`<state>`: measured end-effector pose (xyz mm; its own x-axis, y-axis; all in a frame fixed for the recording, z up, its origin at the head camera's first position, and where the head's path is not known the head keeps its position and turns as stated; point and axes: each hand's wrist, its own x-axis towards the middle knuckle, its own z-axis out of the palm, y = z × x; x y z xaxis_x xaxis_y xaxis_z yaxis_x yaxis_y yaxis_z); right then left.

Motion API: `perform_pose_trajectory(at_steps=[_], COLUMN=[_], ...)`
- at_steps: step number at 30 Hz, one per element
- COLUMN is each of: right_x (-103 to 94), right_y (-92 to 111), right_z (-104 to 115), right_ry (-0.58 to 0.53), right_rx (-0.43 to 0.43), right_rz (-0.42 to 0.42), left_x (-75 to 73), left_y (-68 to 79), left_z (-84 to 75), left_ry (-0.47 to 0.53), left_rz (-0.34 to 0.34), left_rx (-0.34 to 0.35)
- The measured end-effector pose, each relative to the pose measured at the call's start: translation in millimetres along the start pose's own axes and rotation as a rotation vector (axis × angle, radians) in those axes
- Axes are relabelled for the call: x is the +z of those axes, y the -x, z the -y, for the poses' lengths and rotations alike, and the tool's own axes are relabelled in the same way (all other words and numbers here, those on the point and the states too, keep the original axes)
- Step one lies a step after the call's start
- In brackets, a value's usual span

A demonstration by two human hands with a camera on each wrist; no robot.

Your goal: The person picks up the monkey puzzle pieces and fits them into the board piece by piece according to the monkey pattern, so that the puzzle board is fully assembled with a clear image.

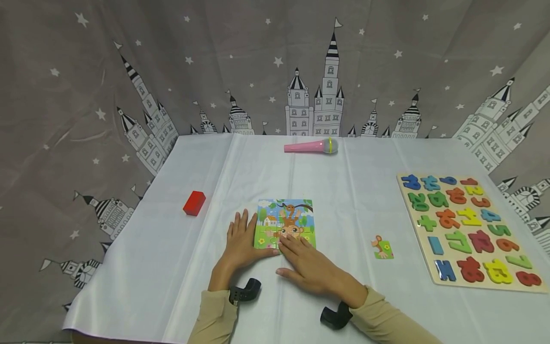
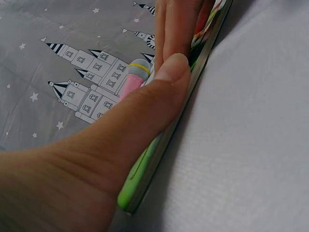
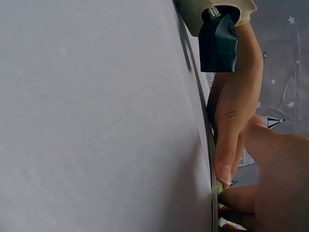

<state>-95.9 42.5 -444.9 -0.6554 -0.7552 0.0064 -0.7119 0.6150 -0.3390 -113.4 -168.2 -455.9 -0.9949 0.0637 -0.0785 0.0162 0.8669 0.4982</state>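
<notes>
A square jigsaw puzzle (image 1: 265,208) lies flat on the white table, its picture showing a brown animal's face, a house and greenery. Along its left side rests my left hand (image 1: 241,244), fingers straight and spread. The left thumb (image 2: 159,99) runs along the near edge, over the green border (image 2: 133,179). My right hand (image 1: 312,268) lies across the lower right part of the puzzle with extended fingertips on the face, hiding that corner. A loose puzzle piece (image 1: 384,248), green with a yellow flower, lies apart to the right.
At the right lies a wooden board (image 1: 423,248) with colourful letter and number shapes. A pink toy microphone (image 1: 307,146) lies near the back edge, and a red block (image 1: 195,203) is at the left. Behind the table hangs a grey castle-print curtain (image 1: 249,62).
</notes>
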Motion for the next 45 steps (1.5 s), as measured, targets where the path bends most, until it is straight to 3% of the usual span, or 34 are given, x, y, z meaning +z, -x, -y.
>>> perform_pose_trajectory(at_steps=[6, 11, 19, 27, 32, 38, 45], right_x=[0.1, -2.1, -20.9, -37.4, -45.0, -51.5, -55.8], right_y=[-1.8, -2.5, 8.9, 43.5, 67.8, 94.1, 118.2], right_z=[-3.2, -10.0, -31.2, -72.0, -95.4, -115.9, -125.2], right_ry=[-0.046, -0.056, -0.077, -0.08, -0.084, -0.11, -0.15], right_rx=[0.001, 0.025, 0.188, 0.392, 0.508, 0.671, 0.747], right_rz=[-0.064, -0.178, -0.361, -0.453, -0.444, -0.34, -0.263], left_x=[0.4, 0.7, 0.4, 1.8, 0.5, 0.5, 0.1], left_y=[-0.2, -0.1, -0.2, -0.6, -0.1, 0.0, -0.5], left_z=[0.8, 1.0, -0.4, 0.6, 0.8, 0.9, 0.3], left_ry=[0.009, 0.01, 0.024, 0.007, 0.014, 0.012, 0.006], left_rz=[-0.002, -0.007, 0.0, 0.029, 0.015, 0.02, 0.03], left_rx=[0.007, 0.011, 0.005, -0.014, -0.008, -0.009, -0.016])
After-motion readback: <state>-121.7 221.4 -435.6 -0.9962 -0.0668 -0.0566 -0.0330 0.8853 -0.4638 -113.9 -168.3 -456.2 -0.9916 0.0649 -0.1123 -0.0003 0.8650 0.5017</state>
